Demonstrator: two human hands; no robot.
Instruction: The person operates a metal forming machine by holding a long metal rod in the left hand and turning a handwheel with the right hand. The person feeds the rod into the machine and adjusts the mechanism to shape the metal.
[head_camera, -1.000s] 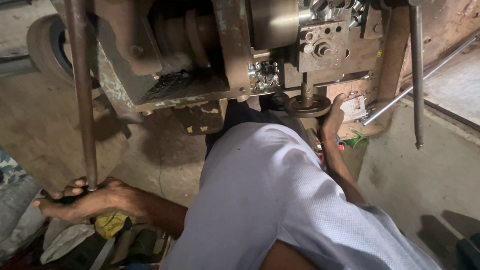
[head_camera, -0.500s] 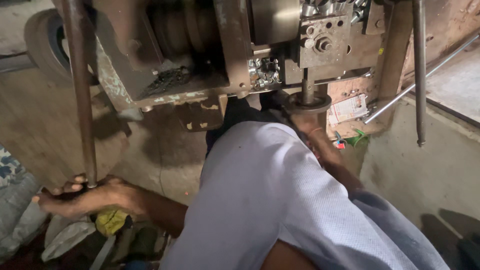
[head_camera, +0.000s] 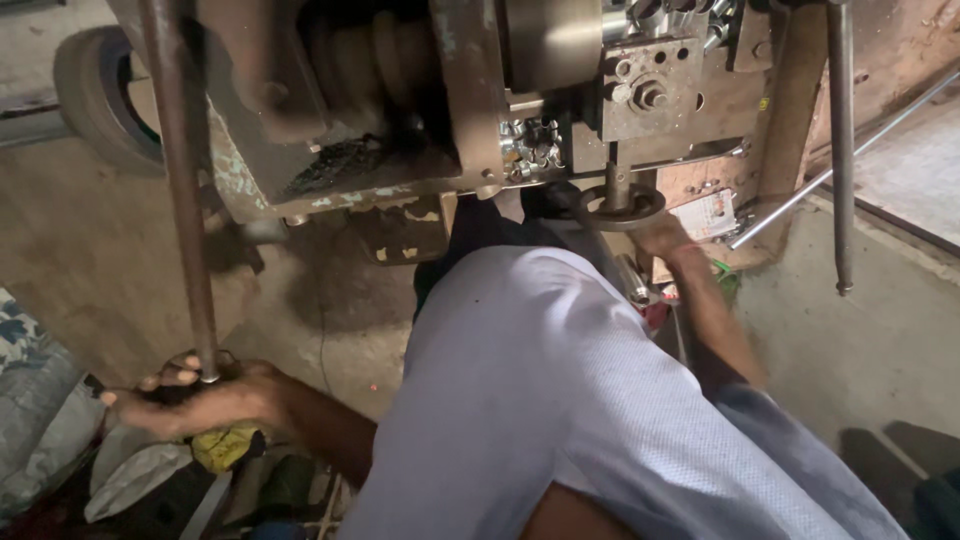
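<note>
My left hand (head_camera: 205, 400) is closed around the dark lower end of a long rusty metal lever (head_camera: 185, 200) that hangs down from the machine at the left. My right hand (head_camera: 668, 238) reaches up under the machine (head_camera: 470, 90) and grips the rim of a small dark handwheel (head_camera: 620, 212) on a vertical shaft. My torso in a light blue shirt (head_camera: 560, 400) fills the middle of the view and hides most of both arms.
A tyre (head_camera: 95, 95) stands at the back left. Rags, a yellow cloth (head_camera: 225, 448) and patterned fabric (head_camera: 30, 400) lie by my left hand. Two thin steel rods (head_camera: 840, 150) hang and lean at the right, above a concrete floor (head_camera: 860, 340).
Both hands stay where they were, left on the lever, right at the handwheel. The right wrist shifts slightly, and the view has drifted a little.
</note>
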